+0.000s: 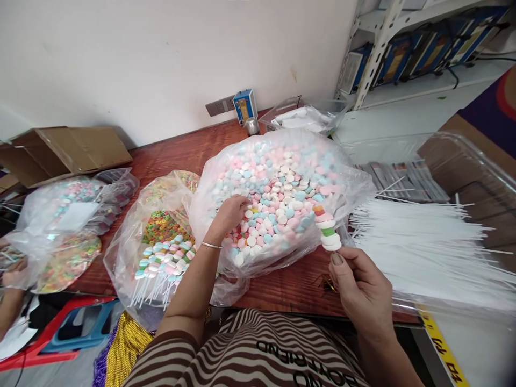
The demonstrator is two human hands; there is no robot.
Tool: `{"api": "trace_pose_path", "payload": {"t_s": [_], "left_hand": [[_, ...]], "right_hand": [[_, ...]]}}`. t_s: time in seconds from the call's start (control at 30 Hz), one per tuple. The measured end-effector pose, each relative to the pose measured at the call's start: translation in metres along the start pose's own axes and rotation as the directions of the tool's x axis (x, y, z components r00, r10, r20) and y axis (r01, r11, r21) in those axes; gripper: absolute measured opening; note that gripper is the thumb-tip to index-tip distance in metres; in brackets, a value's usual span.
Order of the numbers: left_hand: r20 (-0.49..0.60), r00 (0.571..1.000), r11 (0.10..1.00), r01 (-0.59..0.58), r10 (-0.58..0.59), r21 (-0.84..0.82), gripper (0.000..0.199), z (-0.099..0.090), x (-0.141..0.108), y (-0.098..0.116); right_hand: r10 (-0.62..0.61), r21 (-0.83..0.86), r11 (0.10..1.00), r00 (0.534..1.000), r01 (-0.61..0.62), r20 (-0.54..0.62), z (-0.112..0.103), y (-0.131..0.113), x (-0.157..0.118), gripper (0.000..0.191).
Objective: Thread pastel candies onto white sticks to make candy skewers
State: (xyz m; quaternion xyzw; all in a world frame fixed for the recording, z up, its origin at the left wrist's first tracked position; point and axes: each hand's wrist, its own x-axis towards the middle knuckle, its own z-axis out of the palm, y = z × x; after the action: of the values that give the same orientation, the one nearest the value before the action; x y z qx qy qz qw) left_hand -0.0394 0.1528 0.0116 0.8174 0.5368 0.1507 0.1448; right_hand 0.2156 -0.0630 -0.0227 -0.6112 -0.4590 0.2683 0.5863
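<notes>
My right hand [363, 285] is closed, thumb against fingers, at the lower end of a stacked skewer [328, 231]. White, green, pink and orange pieces are threaded one above another on it; its stick is mostly hidden by my hand. My left hand [231, 215] reaches into a large clear plastic bag [346, 172] full of pastel discs [282, 204] in pink, white and light blue. Its fingers are curled among the discs, and what they pinch, if anything, cannot be made out. A few yellow pieces lie near those fingertips.
Left of the big bag, another bag holds colourful rings [163, 226] with finished skewers [165, 258] on top. White sticks [427, 247] fill a clear bin at right. A cardboard box [76, 150] stands at back left. Another person's hand [14, 274] shows at far left.
</notes>
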Motion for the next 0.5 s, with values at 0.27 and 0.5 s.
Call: {"api": "trace_pose_path", "payload": {"t_s": [0.27,0.5], "left_hand": [[0.086,0.994,0.94,-0.093,0.069,0.328,0.033,0.005,0.019,-0.001],[0.032,0.997,0.945,-0.078,0.072,0.319,0.026,-0.001,0.02,0.011]], "right_hand": [[0.007,0.002,1.0,1.0,-0.007,0.007,0.001,0.003,-0.001,0.017],[-0.054,-0.003,0.999,0.998,0.054,0.045,0.001,0.002,-0.001,0.012]]}}
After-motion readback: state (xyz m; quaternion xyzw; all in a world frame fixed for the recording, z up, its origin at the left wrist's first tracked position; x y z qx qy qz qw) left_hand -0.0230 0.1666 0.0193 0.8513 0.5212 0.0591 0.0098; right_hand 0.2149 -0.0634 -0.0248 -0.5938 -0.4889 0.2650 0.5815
